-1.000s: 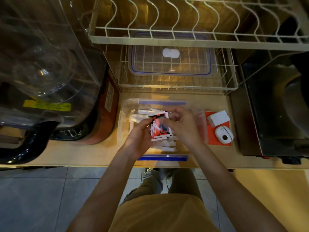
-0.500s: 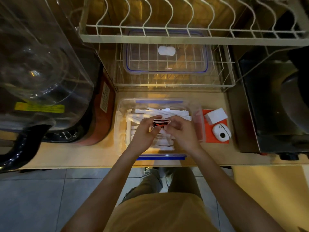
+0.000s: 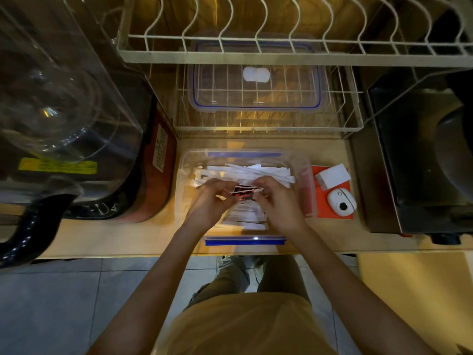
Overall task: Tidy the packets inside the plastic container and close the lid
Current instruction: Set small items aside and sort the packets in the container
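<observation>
Cramped wooden counter (image 3: 122, 239) over a tiled floor, seen from the head camera; wire dish rack (image 3: 256, 55) above and behind, large clear dispenser (image 3: 64, 98) to the left, dark appliance (image 3: 422, 162) to the right. Clear plastic container (image 3: 186, 175) standing open at the counter's front edge, blue clips on its near and far rims; inside, a loose spread of long white packets (image 3: 256, 171), some fanned across the far side, others stacked toward the near side. Lid (image 3: 256, 78), clear with a blue seal line, lying in the lower tier of the rack, well apart from the container, so closing not yet begun. Left hand (image 3: 210, 203) and right hand (image 3: 279, 203) both down inside the container, fingertips pinched from either side on a small bundle of red-and-black packets (image 3: 243, 192), held on edge just above the white ones. Beside the container to the right, an orange mat (image 3: 335, 216) bearing a white block (image 3: 332, 175) and a small white device (image 3: 341, 202).

Probably very light, thin and floppy, with slick wrappers apt to slide and fan out; best squared by the short ends and long edges between both hands, pressed gently, then laid flat. Lid likely stiff but light; best taken by its long edges and pressed down until the clips can fold over.
</observation>
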`<act>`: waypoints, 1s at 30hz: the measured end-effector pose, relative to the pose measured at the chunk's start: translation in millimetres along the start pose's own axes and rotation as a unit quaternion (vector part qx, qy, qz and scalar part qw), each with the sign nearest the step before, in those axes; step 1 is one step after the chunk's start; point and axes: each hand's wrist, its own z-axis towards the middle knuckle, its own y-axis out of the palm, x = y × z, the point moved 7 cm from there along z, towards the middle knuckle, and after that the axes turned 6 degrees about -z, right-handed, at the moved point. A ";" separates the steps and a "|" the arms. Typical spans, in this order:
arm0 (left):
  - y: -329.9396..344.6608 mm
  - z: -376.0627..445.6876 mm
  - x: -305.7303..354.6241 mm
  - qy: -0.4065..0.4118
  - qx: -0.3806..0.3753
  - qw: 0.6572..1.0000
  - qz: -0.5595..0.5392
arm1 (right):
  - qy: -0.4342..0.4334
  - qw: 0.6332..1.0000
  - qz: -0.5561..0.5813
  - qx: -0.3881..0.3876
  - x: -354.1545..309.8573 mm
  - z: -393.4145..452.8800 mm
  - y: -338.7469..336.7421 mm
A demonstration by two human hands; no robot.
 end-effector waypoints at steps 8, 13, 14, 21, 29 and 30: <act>-0.4 -6.7 8.7 -0.010 0.022 1.000 0.020 | 0.000 1.000 0.010 -0.025 3.4 -1.8 -4.0; 2.0 -10.2 18.0 0.028 0.008 0.996 0.079 | -0.017 0.999 0.002 -0.033 -0.2 -5.1 -5.6; 2.9 -10.9 18.6 0.032 0.001 0.996 0.088 | -0.023 0.999 -0.008 -0.038 -0.7 -5.7 -6.0; 11.0 -10.9 17.0 0.016 -0.028 0.996 0.079 | 0.001 0.994 -0.058 -0.089 3.8 -8.9 -1.3; 13.9 -9.1 22.0 0.009 -0.024 0.997 0.072 | 0.010 0.996 -0.050 -0.067 5.7 -10.1 -10.0; 13.1 -8.6 22.8 0.008 -0.018 0.997 0.069 | 0.014 0.998 -0.039 -0.057 5.9 -10.0 -14.6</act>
